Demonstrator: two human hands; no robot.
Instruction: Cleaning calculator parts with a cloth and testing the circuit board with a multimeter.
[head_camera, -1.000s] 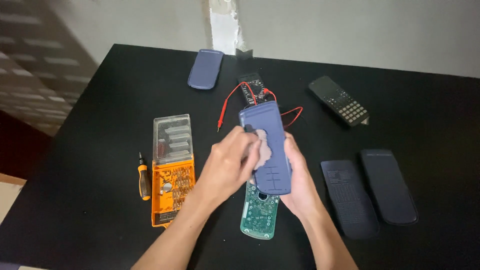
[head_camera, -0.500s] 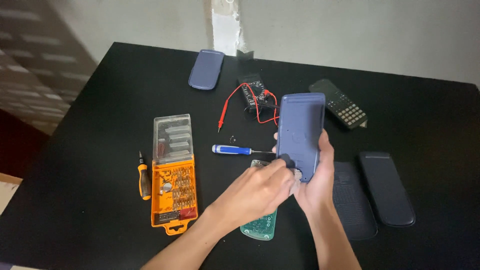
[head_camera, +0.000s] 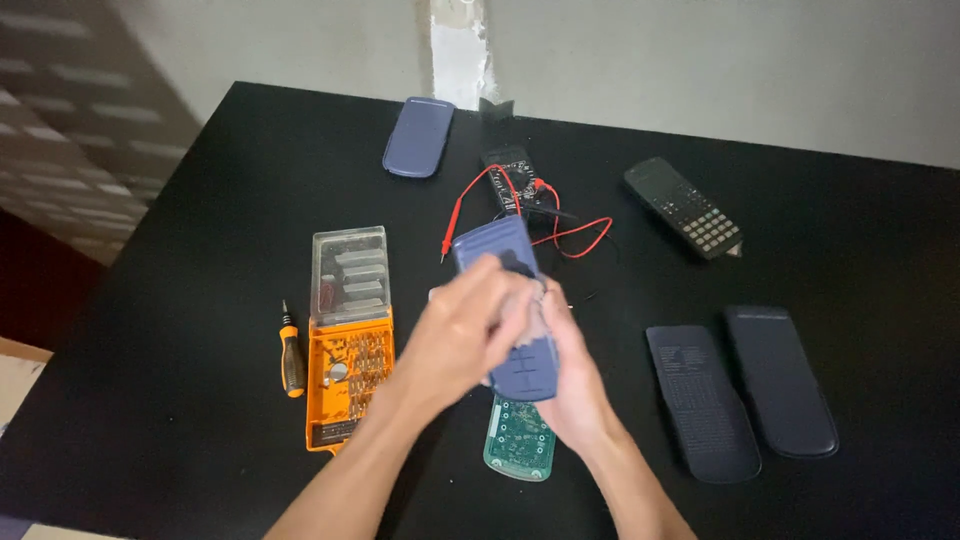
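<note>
head cam | single view | looks steeply down, close over black table (head_camera: 200, 440) | faces far wall (head_camera: 700, 60)

Matt blue plastic shell (head_camera: 505, 300), glossy green circuit board (head_camera: 520, 445), smooth matt black table (head_camera: 180, 300).

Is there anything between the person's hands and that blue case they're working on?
Nothing visible. Both the left hand and the right hand are already on the blue case, held above the black table. The green circuit board lies beneath on the table, out of the way.
</note>
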